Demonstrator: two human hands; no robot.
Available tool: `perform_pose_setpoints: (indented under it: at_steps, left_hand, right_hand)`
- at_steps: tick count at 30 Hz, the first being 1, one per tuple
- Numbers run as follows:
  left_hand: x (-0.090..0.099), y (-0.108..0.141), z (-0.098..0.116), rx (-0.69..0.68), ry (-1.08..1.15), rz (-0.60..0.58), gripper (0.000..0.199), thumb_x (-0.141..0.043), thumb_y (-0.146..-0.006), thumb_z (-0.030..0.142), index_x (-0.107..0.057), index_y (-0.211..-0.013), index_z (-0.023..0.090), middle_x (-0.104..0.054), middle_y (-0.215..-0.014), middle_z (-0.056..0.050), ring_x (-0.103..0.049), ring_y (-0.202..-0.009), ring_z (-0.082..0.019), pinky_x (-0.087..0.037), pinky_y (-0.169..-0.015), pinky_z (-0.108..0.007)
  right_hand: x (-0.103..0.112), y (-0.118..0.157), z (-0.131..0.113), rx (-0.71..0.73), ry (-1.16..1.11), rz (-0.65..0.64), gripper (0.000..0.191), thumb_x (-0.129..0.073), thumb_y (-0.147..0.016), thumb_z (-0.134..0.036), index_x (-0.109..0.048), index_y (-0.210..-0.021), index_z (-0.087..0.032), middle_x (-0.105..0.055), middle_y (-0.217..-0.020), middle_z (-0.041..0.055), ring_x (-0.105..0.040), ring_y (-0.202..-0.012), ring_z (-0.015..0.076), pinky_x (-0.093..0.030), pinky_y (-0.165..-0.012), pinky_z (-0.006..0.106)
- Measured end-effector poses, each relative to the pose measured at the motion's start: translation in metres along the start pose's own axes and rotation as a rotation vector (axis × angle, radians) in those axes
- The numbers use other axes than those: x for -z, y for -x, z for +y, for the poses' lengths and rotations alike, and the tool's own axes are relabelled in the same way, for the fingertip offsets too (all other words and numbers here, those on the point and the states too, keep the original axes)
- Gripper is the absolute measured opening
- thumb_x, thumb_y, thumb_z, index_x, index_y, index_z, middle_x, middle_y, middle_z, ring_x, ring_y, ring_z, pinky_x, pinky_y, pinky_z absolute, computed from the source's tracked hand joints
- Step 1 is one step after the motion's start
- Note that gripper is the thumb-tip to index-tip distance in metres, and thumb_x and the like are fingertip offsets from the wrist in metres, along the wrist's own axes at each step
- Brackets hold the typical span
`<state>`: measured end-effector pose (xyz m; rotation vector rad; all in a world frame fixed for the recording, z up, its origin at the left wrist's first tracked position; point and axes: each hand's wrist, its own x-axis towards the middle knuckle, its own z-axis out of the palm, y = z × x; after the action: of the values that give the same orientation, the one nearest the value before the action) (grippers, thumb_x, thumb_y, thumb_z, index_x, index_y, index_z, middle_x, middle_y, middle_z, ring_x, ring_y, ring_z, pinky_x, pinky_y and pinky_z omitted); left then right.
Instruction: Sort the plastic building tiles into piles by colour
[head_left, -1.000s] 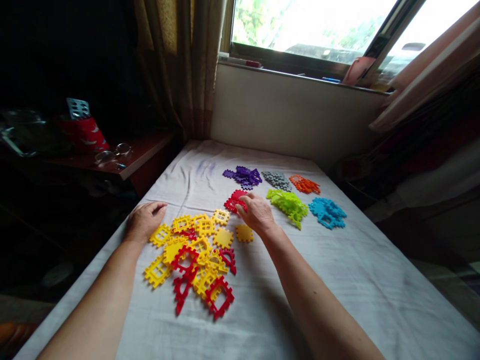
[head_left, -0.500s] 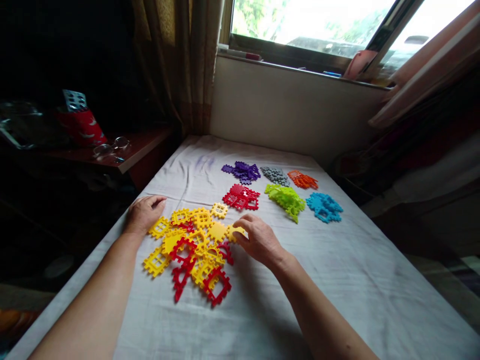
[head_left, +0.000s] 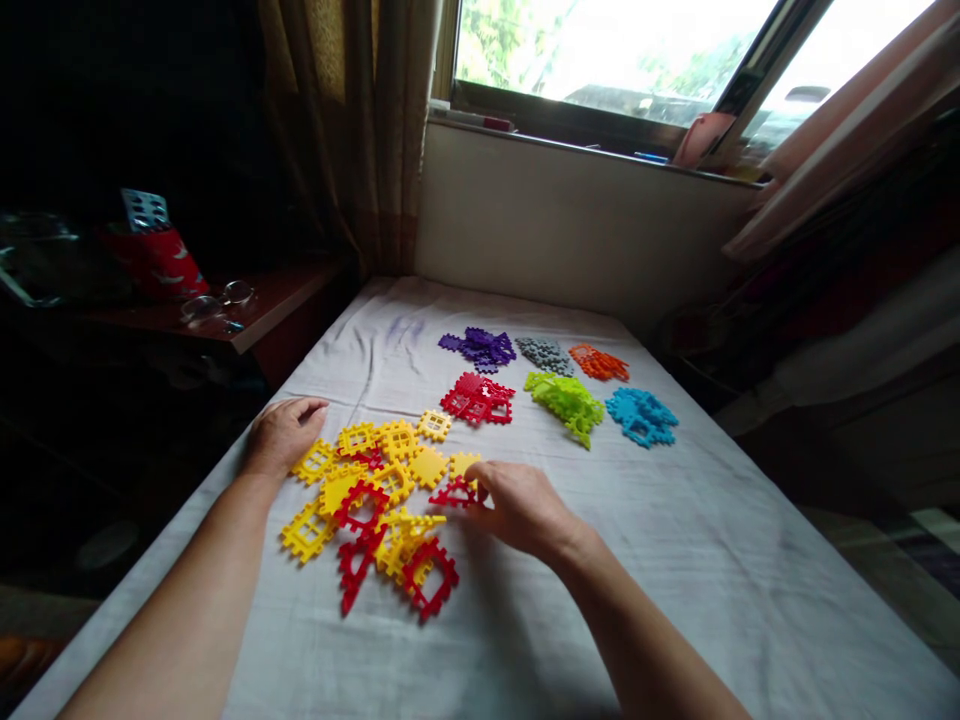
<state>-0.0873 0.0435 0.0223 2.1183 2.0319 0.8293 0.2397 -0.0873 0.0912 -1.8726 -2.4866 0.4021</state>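
My right hand (head_left: pixel 521 505) pinches the right end of a red interlocking plastic piece (head_left: pixel 452 493), a toothed frame, at the right side of a mixed yellow and red pile. Just behind its fingertips lies a yellow piece (head_left: pixel 463 464), partly covered. My left hand (head_left: pixel 285 435) rests on the sheet at the pile's left edge, fingers loosely bent and holding nothing. Next to it is a yellow window-shaped piece (head_left: pixel 313 460). A square red frame (head_left: pixel 431 580) lies at the pile's near end.
Sorted piles lie farther back on the pale sheet (head_left: pixel 675 580): red (head_left: pixel 478 398), purple (head_left: pixel 480 348), grey (head_left: pixel 545 355), orange (head_left: pixel 600 362), lime green (head_left: pixel 566 405) and blue (head_left: pixel 641 416). At left, eyeglasses (head_left: pixel 217 302) lie on a wooden desk by a red container (head_left: pixel 154 262).
My right hand has moved from the yellow piece toward me and now grips the red piece, which has shifted and turned. My left hand stays in place. The view has tilted slightly.
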Motion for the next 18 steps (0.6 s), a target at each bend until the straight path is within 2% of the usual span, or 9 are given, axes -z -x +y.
perform_pose_setpoints:
  at_steps: [4,8,13,18]
  left_hand:
    - [0.0,0.0,0.0,-0.005,0.008,-0.008,0.043,-0.043,-0.079,0.045,-0.074,-0.098,0.02,-0.075,-0.101,-0.009,-0.067,-0.095,-0.027,-0.05,-0.092,-0.035]
    - [-0.002,0.0,-0.001,-0.01,0.008,0.012,0.042,-0.044,-0.078,0.044,-0.074,-0.095,0.019,-0.076,-0.1,-0.009,-0.067,-0.096,-0.028,-0.05,-0.092,-0.037]
    - [-0.003,-0.001,-0.002,-0.019,0.008,0.034,0.04,-0.044,-0.078,0.044,-0.074,-0.092,0.02,-0.076,-0.099,-0.009,-0.068,-0.095,-0.028,-0.05,-0.092,-0.038]
    - [-0.001,-0.001,-0.001,-0.002,0.002,0.027,0.041,-0.045,-0.079,0.045,-0.074,-0.094,0.02,-0.076,-0.1,-0.009,-0.068,-0.094,-0.028,-0.051,-0.091,-0.037]
  right_hand:
    - [0.024,-0.016,0.033,-0.208,0.008,0.18,0.016,-0.062,-0.084,-0.033,-0.068,-0.097,-0.026,-0.074,-0.091,-0.0001,-0.066,-0.08,0.0157,-0.038,-0.064,0.023]
    - [0.022,-0.053,0.058,-0.418,0.009,0.328,0.027,-0.057,-0.088,-0.039,-0.07,-0.107,-0.026,-0.074,-0.097,0.0022,-0.067,-0.086,0.0186,-0.042,-0.068,0.026]
    - [0.002,-0.091,0.068,-0.479,0.012,0.382,0.031,-0.054,-0.091,-0.04,-0.068,-0.115,-0.026,-0.072,-0.108,0.0062,-0.067,-0.092,0.0207,-0.046,-0.074,0.028]
    - [0.0,-0.09,0.065,-0.455,-0.024,0.439,0.031,-0.052,-0.093,-0.035,-0.067,-0.118,-0.024,-0.07,-0.112,0.0077,-0.066,-0.093,0.0207,-0.045,-0.075,0.028]
